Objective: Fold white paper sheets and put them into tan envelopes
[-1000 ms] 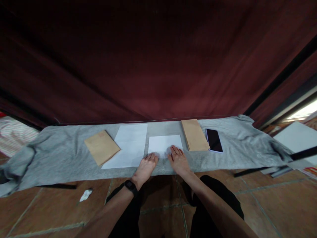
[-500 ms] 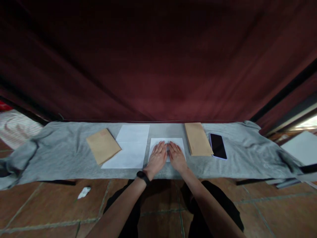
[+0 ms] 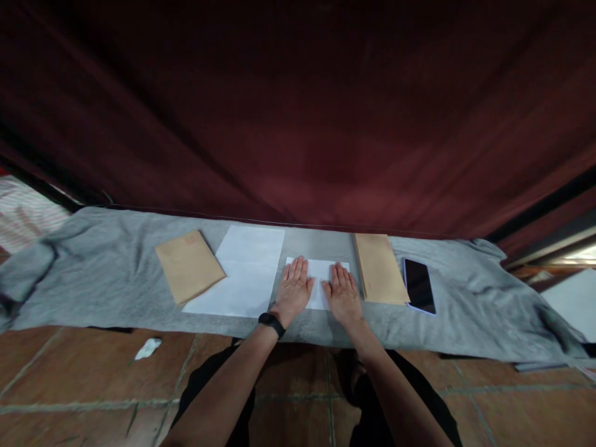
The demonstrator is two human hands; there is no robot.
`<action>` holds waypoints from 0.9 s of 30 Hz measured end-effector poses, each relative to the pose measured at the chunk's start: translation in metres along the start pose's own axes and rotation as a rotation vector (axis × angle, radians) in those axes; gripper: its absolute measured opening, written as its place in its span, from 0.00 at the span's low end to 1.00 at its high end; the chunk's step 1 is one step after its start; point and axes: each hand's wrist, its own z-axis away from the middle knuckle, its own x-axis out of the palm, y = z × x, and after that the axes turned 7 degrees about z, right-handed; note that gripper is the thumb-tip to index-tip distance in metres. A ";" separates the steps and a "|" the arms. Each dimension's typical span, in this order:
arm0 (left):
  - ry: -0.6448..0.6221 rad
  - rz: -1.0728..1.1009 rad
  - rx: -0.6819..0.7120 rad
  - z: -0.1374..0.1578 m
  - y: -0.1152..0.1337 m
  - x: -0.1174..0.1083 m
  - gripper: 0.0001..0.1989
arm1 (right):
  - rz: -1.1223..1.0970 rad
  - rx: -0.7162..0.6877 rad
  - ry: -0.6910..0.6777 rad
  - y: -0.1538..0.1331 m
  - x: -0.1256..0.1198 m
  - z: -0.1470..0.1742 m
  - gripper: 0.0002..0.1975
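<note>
A small white sheet of paper (image 3: 319, 269), apparently folded, lies on the grey cloth in front of me. Flat on its left part rests my left hand (image 3: 294, 290), fingers stretched out, a black band on the wrist. My right hand (image 3: 343, 295) lies flat over the right part, fingers also straight. Bare paper shows between the two hands, and neither grips anything. Left of them are larger white sheets (image 3: 251, 273) with a crease across. A stack of brown envelopes (image 3: 379, 270) lies just right of my right hand.
More brown envelopes (image 3: 190, 267) overlap the large sheets at the left. A phone (image 3: 419, 287) with a purple edge lies beyond the right stack. Grey cloth (image 3: 107, 273) covers the narrow table. A dark red curtain (image 3: 307, 143) hangs behind; a white scrap (image 3: 148, 349) is on the tiled floor.
My hands have moved apart across the small paper, left hand to the left and right hand to the right. The view has tilted slightly.
</note>
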 end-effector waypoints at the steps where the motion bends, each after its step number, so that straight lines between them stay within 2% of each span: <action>1: 0.010 0.001 -0.011 0.000 -0.001 0.000 0.31 | 0.003 0.002 0.015 0.001 0.002 0.001 0.30; 6: 0.026 -0.014 -0.090 0.003 -0.007 0.000 0.32 | 0.024 0.059 0.067 0.000 0.002 0.002 0.31; 10: 0.092 -0.011 -0.112 0.001 -0.007 -0.003 0.32 | 0.027 0.129 0.030 -0.005 -0.007 -0.006 0.30; 13: 0.111 0.015 -0.024 -0.002 -0.002 -0.007 0.31 | -0.020 0.063 -0.021 -0.012 -0.014 -0.016 0.27; 16: 0.022 0.047 0.132 -0.005 0.002 -0.010 0.29 | -0.080 -0.055 -0.067 -0.022 -0.014 -0.024 0.26; 18: -0.036 0.050 0.169 -0.006 0.003 -0.010 0.28 | -0.080 -0.081 -0.078 -0.026 -0.010 -0.025 0.25; 21: -0.067 0.029 0.134 -0.005 0.001 -0.008 0.27 | -0.020 -0.040 -0.049 -0.025 -0.004 -0.022 0.26; 27: -0.020 -0.010 0.024 -0.004 -0.008 -0.005 0.31 | 0.052 0.044 0.043 -0.008 0.003 -0.015 0.31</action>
